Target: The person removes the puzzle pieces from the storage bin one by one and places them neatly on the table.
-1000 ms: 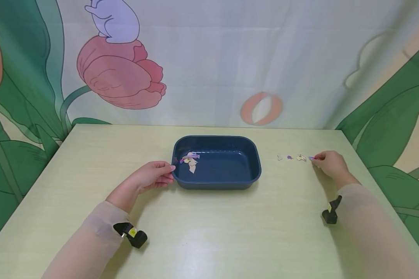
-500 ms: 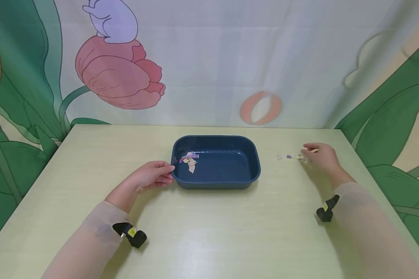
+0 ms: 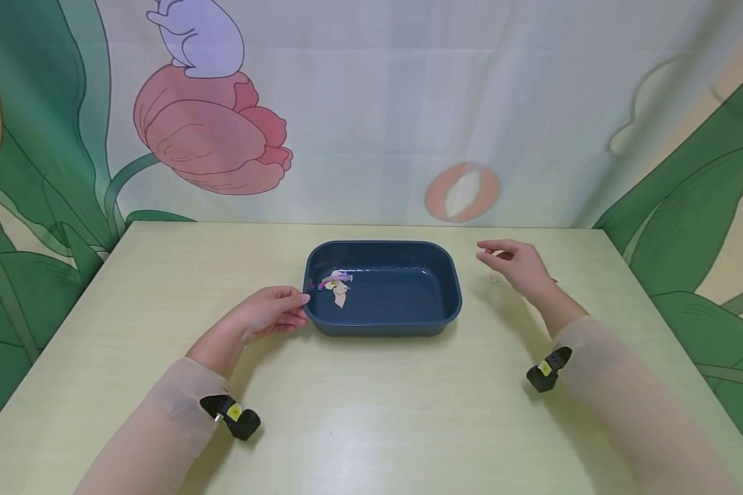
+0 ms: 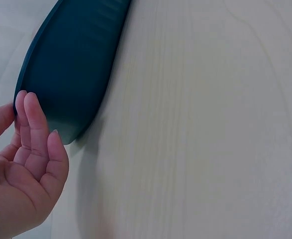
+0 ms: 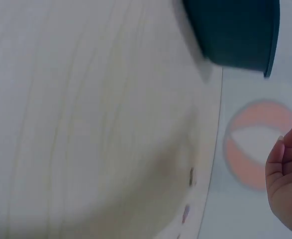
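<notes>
A dark blue rectangular tray (image 3: 402, 295) stands mid-table. My left hand (image 3: 269, 313) pinches its left rim, thumb on the edge; in the left wrist view the fingers (image 4: 38, 130) lie against the outer wall. Inside the tray, at the left end, is a small pile of colourful flat cut-outs (image 3: 339, 294), possibly stickers. My right hand (image 3: 520, 268) hovers right of the tray, fingers loosely bent, with nothing visible between them. Beneath it lies a faint small cut-out (image 3: 494, 279). In the right wrist view, small flat pieces (image 5: 191, 177) lie in a row near the table's far edge.
The pale wood table (image 3: 371, 412) ends at a printed curtain (image 3: 359, 124) behind the tray. Black wrist cameras sit on both sleeves, one left (image 3: 238, 418) and one right (image 3: 546, 371).
My right hand has left the far right end of the row of cut-outs and moved left toward the tray. The left hand and the tray have stayed in place.
</notes>
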The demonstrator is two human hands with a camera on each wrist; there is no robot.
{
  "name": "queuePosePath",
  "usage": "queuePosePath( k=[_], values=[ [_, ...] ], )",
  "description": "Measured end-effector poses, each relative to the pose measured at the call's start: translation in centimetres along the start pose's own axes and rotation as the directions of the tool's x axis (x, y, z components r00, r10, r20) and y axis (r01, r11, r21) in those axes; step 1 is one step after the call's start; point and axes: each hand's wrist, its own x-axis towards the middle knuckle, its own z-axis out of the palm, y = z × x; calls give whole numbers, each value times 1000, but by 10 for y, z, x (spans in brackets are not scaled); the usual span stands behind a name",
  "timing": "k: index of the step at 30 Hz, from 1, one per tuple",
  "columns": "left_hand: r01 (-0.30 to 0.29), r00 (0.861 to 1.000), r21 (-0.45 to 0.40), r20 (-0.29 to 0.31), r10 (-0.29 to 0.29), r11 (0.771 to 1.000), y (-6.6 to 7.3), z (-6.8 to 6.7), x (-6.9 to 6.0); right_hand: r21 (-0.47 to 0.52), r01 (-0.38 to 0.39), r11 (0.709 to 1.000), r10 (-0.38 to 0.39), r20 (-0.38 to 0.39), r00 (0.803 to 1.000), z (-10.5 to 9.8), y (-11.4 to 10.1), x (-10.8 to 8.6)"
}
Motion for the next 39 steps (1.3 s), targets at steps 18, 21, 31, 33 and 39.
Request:
queuePosePath(
  k=[18, 21, 31, 33, 39],
  values=[
    [6, 1000, -5, 0, -6, 1000, -1, -1, 0, 175, 220, 960, -248, 155, 956, 81, -70, 3],
    [6, 1000, -6, 2, -6, 1000, -1, -1, 1, 173, 231, 958, -260, 172, 950, 90, -74, 4],
    [3, 1000, -6, 0, -3, 1000, -2, -2, 2, 126, 243, 962, -266, 219, 939, 113, -85, 12],
    [4, 1000, -5, -3, -4, 1000, -1, -2, 2, 122, 248, 961, -270, 227, 936, 118, -88, 15],
    [3, 1000, -10, 0, -3, 1000, -2, -2, 2, 104, 249, 963, -268, 246, 932, 129, -96, 21]
  ],
)
